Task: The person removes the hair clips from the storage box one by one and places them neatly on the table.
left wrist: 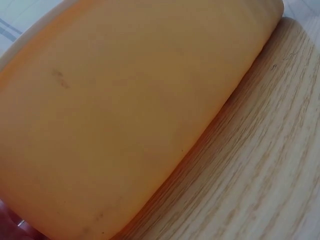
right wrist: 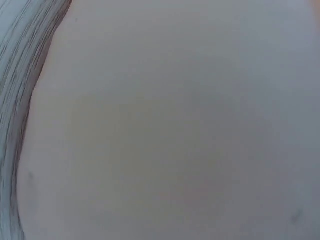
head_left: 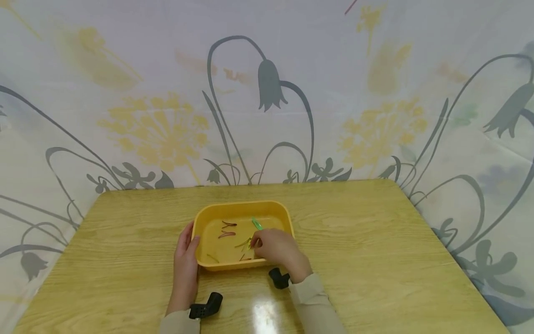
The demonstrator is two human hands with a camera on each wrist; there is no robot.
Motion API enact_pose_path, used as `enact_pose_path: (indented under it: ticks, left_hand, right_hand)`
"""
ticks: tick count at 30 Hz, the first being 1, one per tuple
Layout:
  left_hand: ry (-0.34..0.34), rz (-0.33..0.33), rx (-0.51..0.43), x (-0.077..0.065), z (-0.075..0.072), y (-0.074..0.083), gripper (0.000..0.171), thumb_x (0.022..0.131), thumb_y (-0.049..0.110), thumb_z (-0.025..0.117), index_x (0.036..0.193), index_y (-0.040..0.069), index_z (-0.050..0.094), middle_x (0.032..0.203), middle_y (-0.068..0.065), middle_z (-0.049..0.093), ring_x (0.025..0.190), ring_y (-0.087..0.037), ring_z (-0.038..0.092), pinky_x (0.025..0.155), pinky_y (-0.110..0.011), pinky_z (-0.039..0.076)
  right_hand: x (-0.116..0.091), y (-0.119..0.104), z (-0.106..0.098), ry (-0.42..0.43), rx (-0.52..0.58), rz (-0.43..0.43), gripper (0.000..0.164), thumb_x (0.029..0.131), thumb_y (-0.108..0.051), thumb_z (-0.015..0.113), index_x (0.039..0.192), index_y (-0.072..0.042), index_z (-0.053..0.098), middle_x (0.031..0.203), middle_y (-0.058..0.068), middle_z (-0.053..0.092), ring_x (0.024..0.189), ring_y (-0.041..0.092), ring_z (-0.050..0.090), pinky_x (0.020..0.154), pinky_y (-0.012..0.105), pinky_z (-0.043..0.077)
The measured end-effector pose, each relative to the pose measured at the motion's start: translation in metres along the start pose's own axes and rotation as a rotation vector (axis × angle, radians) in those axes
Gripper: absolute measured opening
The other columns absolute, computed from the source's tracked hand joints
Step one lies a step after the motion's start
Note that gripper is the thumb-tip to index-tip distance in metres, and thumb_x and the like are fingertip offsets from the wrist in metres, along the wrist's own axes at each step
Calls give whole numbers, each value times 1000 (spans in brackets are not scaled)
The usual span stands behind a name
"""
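A yellow plastic tray [head_left: 233, 266] with rounded corners stands on the table. My left hand [head_left: 186, 253] grips its left side, thumb over the rim and fingers along the outer wall. Over the front right of the tray, my right hand [head_left: 278, 250] reaches in and pinches a small yellow hair clip [head_left: 249, 244] at its fingertips. Inside lie a dark clip [head_left: 229, 224], a pink clip [head_left: 226, 234], a green clip [head_left: 256, 223], a red clip [head_left: 244, 258] and a yellowish one [head_left: 213, 258]. The tray's outer wall [left wrist: 125, 110] fills most of the left wrist view.
The wood-grain table [head_left: 354, 241] extends on both sides of the tray. A flower-printed cloth [head_left: 325, 125] hangs behind it and along both sides. Each wrist wears a black camera mount, the left mount [head_left: 206, 306] close to the tabletop.
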State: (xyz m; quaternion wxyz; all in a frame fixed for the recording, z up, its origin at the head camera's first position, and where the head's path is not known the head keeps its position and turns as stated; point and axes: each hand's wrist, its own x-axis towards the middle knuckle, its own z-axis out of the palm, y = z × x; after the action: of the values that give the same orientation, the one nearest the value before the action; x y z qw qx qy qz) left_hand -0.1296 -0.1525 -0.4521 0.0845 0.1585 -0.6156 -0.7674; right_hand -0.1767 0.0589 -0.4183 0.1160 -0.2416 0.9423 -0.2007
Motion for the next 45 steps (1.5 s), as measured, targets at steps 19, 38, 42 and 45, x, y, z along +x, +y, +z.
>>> enact_pose_path:
  ticks: [19,38,42,45]
  left_hand:
    - [12,-8,30,0,1,1,44,97,20,39,139,21,29,144,9,23,129,-6,23,103,-29,25]
    - [9,-18,56,1,1,2,50,93,8,42,140,20,28,144,8,23,129,-6,23,102,-29,27]
    - [15,-30,56,2,0,2,51,93,5,40,140,20,27,144,8,23,129,-5,23,103,-28,26]
    - [9,-31,65,3,-1,2,51,93,5,40,140,20,27,144,8,23,129,-5,23,103,-28,25]
  right_hand:
    - [3,3,-2,104,49,10,25,82,-14,51,104,-16,63,62,-6,50,48,9,30,45,23,25]
    - [1,8,-14,209,220,-57,19,88,-16,52,102,-14,63,76,-10,52,60,11,44,55,25,38]
    - [-1,7,-17,214,274,-39,19,89,-16,49,103,-15,63,78,-11,55,60,10,47,51,25,39]
    - [-1,7,-20,226,341,-31,19,89,-15,48,102,-15,62,74,-9,56,58,10,50,47,25,39]
